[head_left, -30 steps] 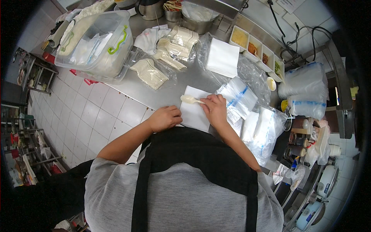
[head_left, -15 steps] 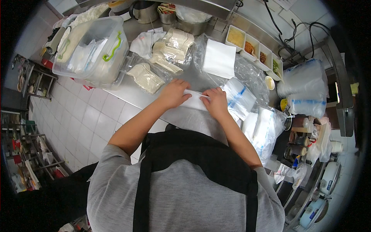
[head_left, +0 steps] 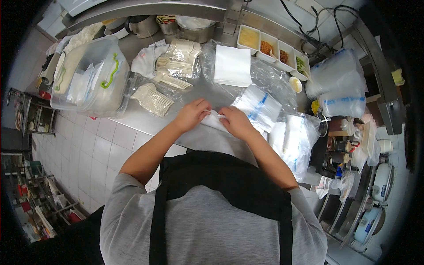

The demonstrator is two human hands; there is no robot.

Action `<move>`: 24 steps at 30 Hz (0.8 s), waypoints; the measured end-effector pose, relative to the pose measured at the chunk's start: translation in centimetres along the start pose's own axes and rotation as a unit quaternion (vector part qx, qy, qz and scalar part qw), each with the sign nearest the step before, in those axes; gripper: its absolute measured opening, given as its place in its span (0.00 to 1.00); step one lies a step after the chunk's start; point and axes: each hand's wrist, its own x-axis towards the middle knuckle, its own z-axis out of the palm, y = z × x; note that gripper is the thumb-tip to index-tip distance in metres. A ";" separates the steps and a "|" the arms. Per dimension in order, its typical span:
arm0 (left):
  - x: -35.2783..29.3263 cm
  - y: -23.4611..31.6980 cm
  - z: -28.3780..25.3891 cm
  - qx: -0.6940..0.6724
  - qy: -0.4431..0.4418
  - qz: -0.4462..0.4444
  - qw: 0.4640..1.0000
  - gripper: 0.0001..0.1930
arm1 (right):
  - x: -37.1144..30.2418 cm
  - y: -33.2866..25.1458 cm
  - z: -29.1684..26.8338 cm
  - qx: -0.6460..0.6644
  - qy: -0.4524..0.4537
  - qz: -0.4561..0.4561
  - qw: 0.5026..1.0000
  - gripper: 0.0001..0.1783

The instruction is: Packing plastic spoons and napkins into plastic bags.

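Observation:
Both hands are closed on a white paper napkin [head_left: 214, 122], folded into a narrow strip over the steel counter in front of me. My left hand [head_left: 192, 115] pinches its left end, and my right hand [head_left: 237, 122] grips the right part with thumb and fingers. Whether anything is wrapped inside is hidden. Beyond the hands lies a stack of square white napkins [head_left: 232, 66] on clear plastic. To the left are pale disposable spoons [head_left: 152, 99] and forks [head_left: 176, 66] in clear bags. Just right of my right hand lies a flat pack of blue-marked clear bags [head_left: 257, 107].
A clear plastic bin [head_left: 90, 79] with green latches stands at the left. White trays [head_left: 268, 46] of toppings line the back right, near a small cup [head_left: 296, 84]. More plastic bags [head_left: 293, 139] lie right, with jars [head_left: 338, 143] beyond. Cables hang on the wall.
My hands have drawn a little closer together, and the napkin strip between them shows shorter and more tilted. The whole view has shifted, moving the counter items left.

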 end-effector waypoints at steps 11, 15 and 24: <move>6.9 3.9 5.6 0.021 -0.108 0.171 0.979 0.15 | -15.7 0.0 -8.5 0.067 0.265 0.281 0.920 0.22; 7.9 3.9 6.8 0.006 -0.243 0.211 0.947 0.13 | -18.6 -0.1 -9.9 0.044 0.237 0.302 0.923 0.14; 8.7 4.0 8.4 -0.096 -0.218 0.013 0.971 0.07 | -19.5 -0.7 -9.5 0.033 0.289 0.300 0.909 0.24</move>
